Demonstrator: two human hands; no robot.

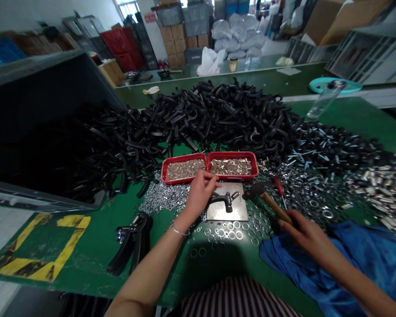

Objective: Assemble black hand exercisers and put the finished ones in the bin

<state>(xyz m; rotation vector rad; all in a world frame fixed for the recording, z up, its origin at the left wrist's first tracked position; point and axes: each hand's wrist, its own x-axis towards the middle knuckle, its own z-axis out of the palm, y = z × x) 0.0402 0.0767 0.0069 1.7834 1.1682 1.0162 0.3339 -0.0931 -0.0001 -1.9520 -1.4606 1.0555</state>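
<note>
My right hand (298,229) grips the wooden handle of a hammer (273,206), its dark head beside the right edge of a flat metal plate (218,214). On the plate lies a black curved part (227,201) with metal bits, and a small shiny metal cylinder (235,195) is next to it. My left hand (201,191) hovers over the plate's upper left, fingers pinched just in front of two red trays. Whatever is in the pinch is too small to make out. The left tray (164,174) holds tiny metal pieces, the right tray (256,168) small pins.
A large heap of black plastic parts (224,105) spreads behind the trays, spilling from a grey crate (86,204). Metal rings (257,224), a red-handled screwdriver (279,185), bolts and silver cylinders (383,193) lie rightward. Blue cloth (359,259) sits front right; assembled black parts (132,242) front left.
</note>
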